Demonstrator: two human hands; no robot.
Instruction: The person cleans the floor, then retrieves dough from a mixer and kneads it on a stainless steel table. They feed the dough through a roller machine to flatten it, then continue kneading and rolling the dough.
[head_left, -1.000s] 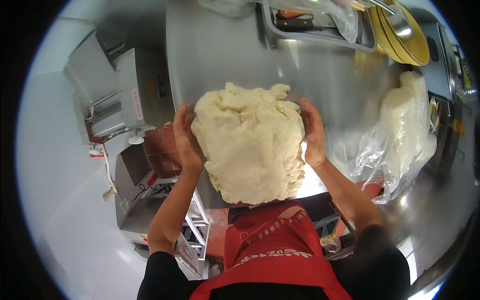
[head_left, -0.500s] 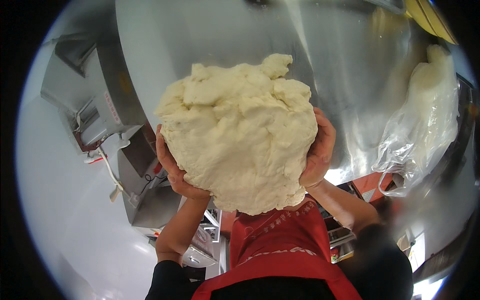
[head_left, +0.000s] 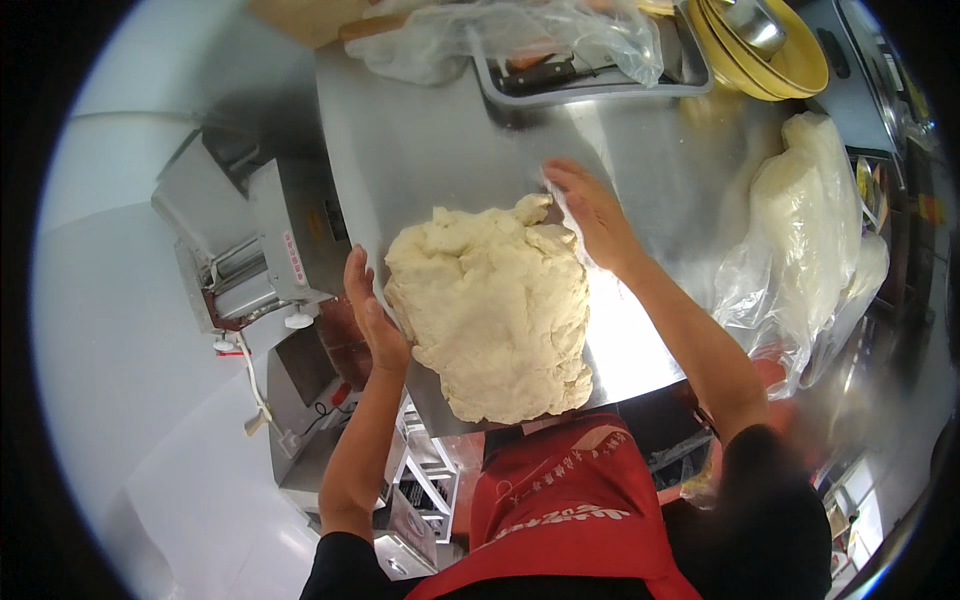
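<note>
A large, lumpy mass of pale dough [head_left: 490, 320] rests near the front edge of the steel table [head_left: 660, 180]. My left hand [head_left: 376, 312] is upright at the dough's left side, fingers stretched out and the palm turned toward it; whether it touches I cannot tell. Beyond the dough's upper right corner, my right hand [head_left: 595, 218] hovers with straight fingers and holds nothing. A torn knob of dough sticks up at the far edge of the mass, close to that hand.
A grey tray [head_left: 600, 93] with a black-handled knife [head_left: 540, 77] and plastic film stands at the back. Yellow bowls [head_left: 790, 60] are stacked at the far right. A plastic bag of pale contents [head_left: 800, 220] lies along the right side. A metal roller machine [head_left: 250, 240] stands left.
The dough was held up between both hands; now it lies on the table. Both hands have let go, the right one moving away to the far side. More of the table's back shows.
</note>
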